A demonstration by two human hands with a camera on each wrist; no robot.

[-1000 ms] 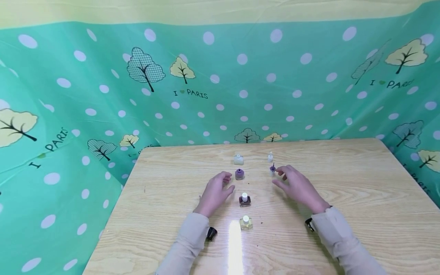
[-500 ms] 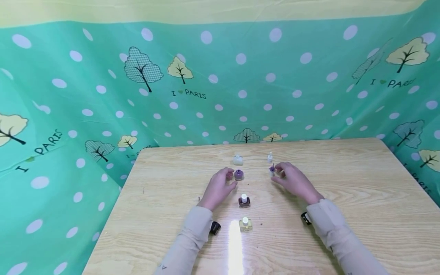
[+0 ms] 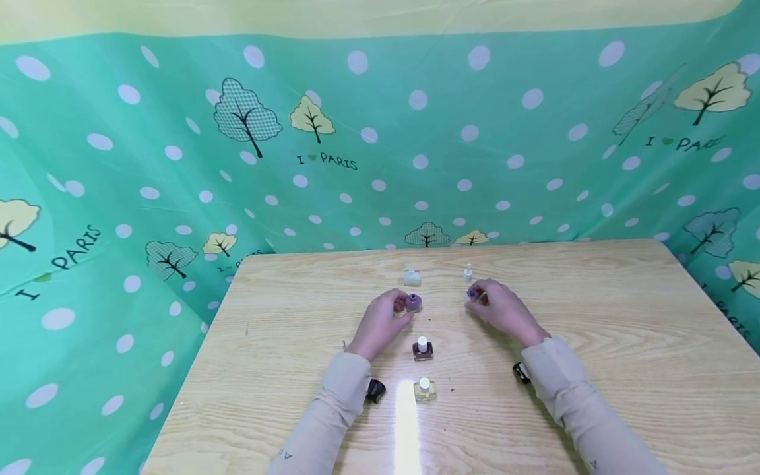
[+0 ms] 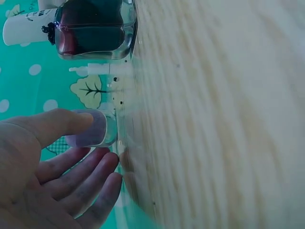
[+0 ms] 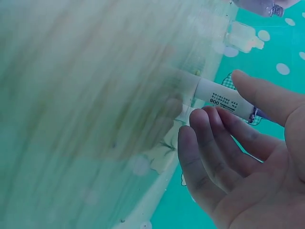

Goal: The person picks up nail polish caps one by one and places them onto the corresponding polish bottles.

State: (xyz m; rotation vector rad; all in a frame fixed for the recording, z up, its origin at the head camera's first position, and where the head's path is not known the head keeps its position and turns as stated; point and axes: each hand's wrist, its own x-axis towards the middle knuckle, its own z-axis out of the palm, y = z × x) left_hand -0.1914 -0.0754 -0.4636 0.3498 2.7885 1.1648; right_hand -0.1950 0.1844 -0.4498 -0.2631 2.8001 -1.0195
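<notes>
An uncapped purple nail polish bottle [image 3: 413, 303] stands beside my left hand [image 3: 380, 323]. In the left wrist view the thumb overlaps this purple bottle [image 4: 98, 133], with loosely bent fingers on its other side. My right hand [image 3: 505, 310] is around a white nail polish cap [image 5: 221, 98], stood on its end with its purple-coated brush [image 3: 472, 293] up. The right thumb is apart from the cap; the fingertips are right at its side. Behind stand an uncapped clear bottle [image 3: 411, 278] and another white cap with brush [image 3: 468, 272].
A dark nail polish bottle [image 3: 423, 350] and a pale yellow one [image 3: 424, 390], both with white caps, stand nearer on the wooden table [image 3: 285, 369]. A green dotted curtain [image 3: 380, 132] hangs behind the table's far edge.
My left hand has moved right and closer to the purple bottle. The right hand has come left around the upturned cap. The bottles keep their places.
</notes>
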